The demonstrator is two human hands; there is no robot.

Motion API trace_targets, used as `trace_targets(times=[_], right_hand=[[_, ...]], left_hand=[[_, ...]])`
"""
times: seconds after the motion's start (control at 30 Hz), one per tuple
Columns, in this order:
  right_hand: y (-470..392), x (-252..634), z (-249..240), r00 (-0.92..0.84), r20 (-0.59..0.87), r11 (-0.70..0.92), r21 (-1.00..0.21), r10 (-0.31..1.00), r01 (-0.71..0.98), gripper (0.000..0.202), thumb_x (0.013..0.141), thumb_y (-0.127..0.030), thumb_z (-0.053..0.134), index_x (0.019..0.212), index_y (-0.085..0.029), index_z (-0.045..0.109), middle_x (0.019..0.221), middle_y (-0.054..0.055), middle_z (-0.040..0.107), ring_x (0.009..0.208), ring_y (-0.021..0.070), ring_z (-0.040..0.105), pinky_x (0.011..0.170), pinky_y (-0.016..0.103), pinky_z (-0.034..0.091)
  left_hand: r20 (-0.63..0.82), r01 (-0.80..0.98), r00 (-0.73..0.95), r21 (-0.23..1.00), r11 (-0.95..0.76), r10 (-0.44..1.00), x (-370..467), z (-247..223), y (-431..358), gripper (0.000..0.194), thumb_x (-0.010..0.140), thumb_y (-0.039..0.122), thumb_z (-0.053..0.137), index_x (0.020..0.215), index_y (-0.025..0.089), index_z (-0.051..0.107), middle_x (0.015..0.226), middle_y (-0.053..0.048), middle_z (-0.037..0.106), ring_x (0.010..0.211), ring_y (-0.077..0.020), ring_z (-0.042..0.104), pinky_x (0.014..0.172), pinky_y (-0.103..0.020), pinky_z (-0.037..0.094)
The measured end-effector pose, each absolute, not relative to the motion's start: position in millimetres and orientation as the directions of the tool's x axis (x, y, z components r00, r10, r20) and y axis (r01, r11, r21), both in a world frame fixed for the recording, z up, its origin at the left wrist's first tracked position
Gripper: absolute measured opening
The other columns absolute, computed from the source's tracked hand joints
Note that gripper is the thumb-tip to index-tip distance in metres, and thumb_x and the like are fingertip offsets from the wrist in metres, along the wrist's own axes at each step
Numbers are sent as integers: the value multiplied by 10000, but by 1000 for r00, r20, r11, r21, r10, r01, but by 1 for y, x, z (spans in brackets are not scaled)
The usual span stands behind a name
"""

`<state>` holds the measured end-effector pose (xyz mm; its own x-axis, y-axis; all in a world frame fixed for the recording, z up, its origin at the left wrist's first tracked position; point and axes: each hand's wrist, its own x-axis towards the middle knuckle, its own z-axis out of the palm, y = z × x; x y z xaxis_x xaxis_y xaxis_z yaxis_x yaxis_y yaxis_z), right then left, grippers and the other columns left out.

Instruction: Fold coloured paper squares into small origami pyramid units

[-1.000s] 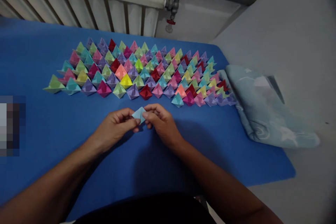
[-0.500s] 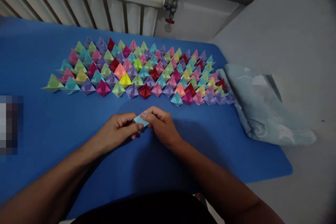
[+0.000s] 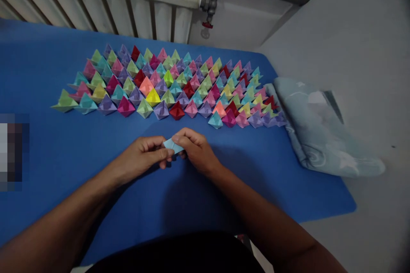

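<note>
Between my two hands is a small folded piece of light blue paper (image 3: 173, 145), held above the blue table surface. My left hand (image 3: 149, 151) pinches its left side, thumb on top. Fingers of my right hand (image 3: 194, 147) are closed on its upper right edge, with the thumb pressed on the paper. Part of the paper is hidden by the fingers. Beyond my hands, many folded paper boats (image 3: 168, 98) in green, pink, purple, red, yellow and blue stand in close rows. A light blue boat (image 3: 215, 121) sits at the front, nearest my right hand.
The blue table surface (image 3: 105, 145) stretches out under everything. A folded grey-green patterned cloth (image 3: 320, 132) lies at its right edge. Behind stand a white radiator (image 3: 115, 13) and a pipe with a red valve handle (image 3: 207, 25). A pixelated patch covers something at far left.
Both hands keep hold of the light blue paper in nearly the same place. Only slight finger and thumb shifts show; the rows of boats are unchanged.
</note>
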<state>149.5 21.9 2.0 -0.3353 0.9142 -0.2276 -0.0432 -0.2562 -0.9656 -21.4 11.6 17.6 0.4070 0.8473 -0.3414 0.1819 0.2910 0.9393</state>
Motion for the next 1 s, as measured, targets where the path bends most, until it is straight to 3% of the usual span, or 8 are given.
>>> trace_targets(times=[0.17, 0.57, 0.83, 1.0], right_hand=[[23, 149, 1, -352, -208, -255, -962, 913, -93, 186, 731, -346, 698, 779, -213, 577, 623, -73, 567, 529, 74, 487, 537, 212, 410], [24, 147, -1, -328, -129, -162, -984, 936, -77, 131, 766, -324, 675, 798, -211, 616, 657, -68, 570, 610, 84, 524, 627, 228, 437], [24, 147, -2, -314, -177, -223, -968, 933, -116, 249, 702, -371, 737, 813, -210, 583, 705, -55, 601, 642, 93, 542, 602, 225, 428], [24, 148, -1, -302, -204, -243, -965, 931, -97, 228, 694, -354, 743, 779, -207, 590, 655, -68, 581, 585, 78, 506, 565, 213, 418]], left_hand=[[-350, 194, 363, 935, 297, 863, -20, 20, 10, 278, 764, 446, 673, 679, 183, 644, 593, 5, 611, 577, -125, 543, 593, -262, 427], [-386, 256, 339, 915, 311, 858, -26, 16, 14, 313, 735, 489, 690, 722, 177, 673, 638, -20, 658, 636, -158, 606, 647, -286, 465], [-293, 313, 353, 932, 183, 888, -24, 13, 11, 332, 802, 502, 616, 716, 182, 614, 579, 12, 596, 528, -116, 521, 534, -243, 388], [-318, 341, 359, 920, 194, 877, -27, 14, 13, 330, 792, 490, 630, 666, 188, 584, 540, 21, 557, 504, -110, 492, 508, -234, 372]])
